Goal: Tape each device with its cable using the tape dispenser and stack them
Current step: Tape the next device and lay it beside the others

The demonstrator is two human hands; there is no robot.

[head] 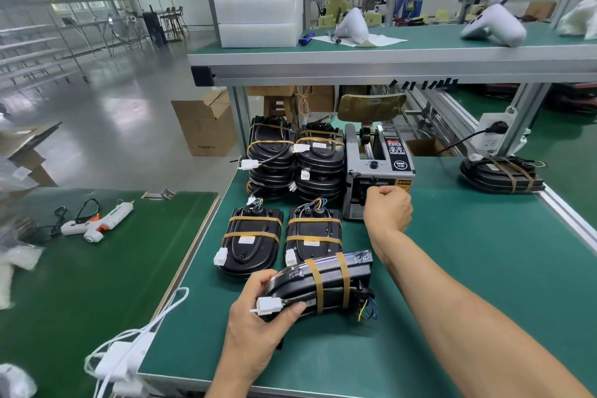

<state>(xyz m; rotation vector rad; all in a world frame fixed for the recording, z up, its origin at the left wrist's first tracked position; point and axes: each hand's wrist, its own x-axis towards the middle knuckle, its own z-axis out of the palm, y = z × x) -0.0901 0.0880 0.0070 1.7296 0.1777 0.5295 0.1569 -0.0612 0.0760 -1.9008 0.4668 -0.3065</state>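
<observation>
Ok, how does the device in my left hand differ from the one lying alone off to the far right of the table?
The held device is tilted up off the table in the left hand; the far-right device lies flat, untouched. The held one has its white connector pinned under the thumb; the far one's connector rests on top at its left end. The held one is near the front edge, the other behind the right side. Both are black with two tan tape bands.

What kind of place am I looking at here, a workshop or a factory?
Most likely a factory assembly or packing line. The green-matted workbench carries an electric tape dispenser, stacks of identical black taped devices fill the bench, and a glue gun lies on the next table.
</observation>
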